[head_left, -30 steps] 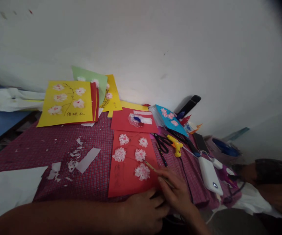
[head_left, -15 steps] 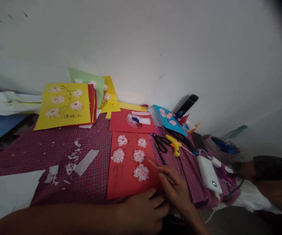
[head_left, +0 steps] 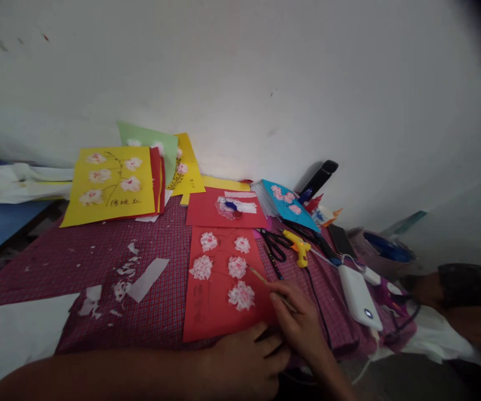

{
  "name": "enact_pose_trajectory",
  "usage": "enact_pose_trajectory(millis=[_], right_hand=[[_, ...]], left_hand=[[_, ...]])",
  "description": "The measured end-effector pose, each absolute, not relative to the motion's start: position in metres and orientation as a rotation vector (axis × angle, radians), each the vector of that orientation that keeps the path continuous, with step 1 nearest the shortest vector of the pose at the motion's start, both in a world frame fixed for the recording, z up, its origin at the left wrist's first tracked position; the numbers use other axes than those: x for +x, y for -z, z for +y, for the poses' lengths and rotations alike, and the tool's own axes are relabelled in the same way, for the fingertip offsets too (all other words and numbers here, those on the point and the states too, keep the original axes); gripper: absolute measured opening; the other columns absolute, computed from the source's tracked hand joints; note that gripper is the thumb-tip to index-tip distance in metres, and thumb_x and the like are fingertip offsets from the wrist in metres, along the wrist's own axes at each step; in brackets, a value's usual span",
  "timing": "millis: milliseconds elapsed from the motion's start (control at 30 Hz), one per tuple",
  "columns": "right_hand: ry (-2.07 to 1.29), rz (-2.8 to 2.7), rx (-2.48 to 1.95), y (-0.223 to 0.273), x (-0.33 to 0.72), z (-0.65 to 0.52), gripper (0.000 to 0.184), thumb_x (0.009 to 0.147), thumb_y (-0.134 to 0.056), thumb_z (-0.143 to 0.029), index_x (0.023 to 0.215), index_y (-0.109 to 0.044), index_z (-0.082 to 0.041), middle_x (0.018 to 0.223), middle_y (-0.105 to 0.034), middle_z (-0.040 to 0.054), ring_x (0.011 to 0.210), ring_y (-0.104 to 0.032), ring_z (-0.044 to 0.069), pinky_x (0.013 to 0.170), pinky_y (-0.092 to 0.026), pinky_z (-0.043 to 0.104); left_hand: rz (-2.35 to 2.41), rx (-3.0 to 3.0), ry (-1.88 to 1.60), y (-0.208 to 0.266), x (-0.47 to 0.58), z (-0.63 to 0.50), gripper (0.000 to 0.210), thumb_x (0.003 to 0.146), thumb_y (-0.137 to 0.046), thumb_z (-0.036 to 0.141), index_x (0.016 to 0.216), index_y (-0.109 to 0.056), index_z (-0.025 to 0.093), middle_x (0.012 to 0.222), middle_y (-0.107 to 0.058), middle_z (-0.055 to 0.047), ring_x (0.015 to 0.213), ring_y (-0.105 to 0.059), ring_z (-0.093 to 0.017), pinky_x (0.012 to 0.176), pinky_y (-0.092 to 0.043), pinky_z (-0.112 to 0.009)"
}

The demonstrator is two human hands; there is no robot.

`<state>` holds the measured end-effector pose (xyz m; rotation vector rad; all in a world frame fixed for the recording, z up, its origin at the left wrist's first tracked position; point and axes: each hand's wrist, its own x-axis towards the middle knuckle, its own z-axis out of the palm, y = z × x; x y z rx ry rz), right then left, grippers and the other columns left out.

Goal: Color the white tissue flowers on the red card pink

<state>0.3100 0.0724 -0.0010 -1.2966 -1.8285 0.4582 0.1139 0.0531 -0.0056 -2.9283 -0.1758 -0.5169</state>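
A thin paintbrush point(head_left: 258, 274) is pinched in my right hand point(head_left: 299, 314), its tip at the right edge of a pink-white paper flower point(head_left: 237, 267). That flower is one of several on a red paper sheet point(head_left: 219, 320), which also bears faint dark branch lines and writing. Across the sheet's lower right edge lies my left hand point(head_left: 252, 356), palm down, holding nothing, its fingers a little apart. Above the sheet, a second red sheet point(head_left: 200, 209) carries a clear dish point(head_left: 224, 208) with dark blue and red paint and white paper strips.
Right of the sheet lie black scissors point(head_left: 274, 245), a yellow glue gun point(head_left: 300, 248) with its cord, and a white power bank point(head_left: 359, 298). Flower cards, including a yellow one point(head_left: 112, 195), lean near the wall. Paper scraps point(head_left: 148, 277) litter the checked cloth point(head_left: 156, 323). Another person's arm point(head_left: 449, 301) shows at right.
The view has shifted slightly. Both hands and the paintbrush stay almost where they were, with the tip still at the same flower.
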Motion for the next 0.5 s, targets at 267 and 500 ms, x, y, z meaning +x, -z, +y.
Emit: enact_pose_trajectory(millis=[267,500], right_hand=[[-0.441,-1.859,-1.257,0.006,0.306,0.077,0.019,0.099,-0.059,-0.021,0.107,-0.075,-0.026,0.101,-0.078,0.003,0.093,-0.074,0.019,0.086,-0.058,0.029],[-0.416,-1.817,-1.262,-0.003,0.312,0.067,0.017,0.098,-0.061,-0.023,0.106,-0.076,-0.027,0.1,-0.078,0.0031,0.091,-0.075,0.019,0.082,-0.058,0.028]], left_hand=[[-0.182,-2.928,0.495,0.006,0.113,0.053,0.023,0.099,-0.061,0.035,0.103,-0.083,0.032,0.136,-0.068,-0.004,0.125,-0.061,-0.028,0.1,-0.045,-0.044],[-0.204,-2.928,0.508,0.009,0.115,0.051,0.018,0.096,-0.066,0.037,0.101,-0.083,0.033,0.133,-0.069,-0.004,0.121,-0.062,-0.027,0.097,-0.047,-0.044]])
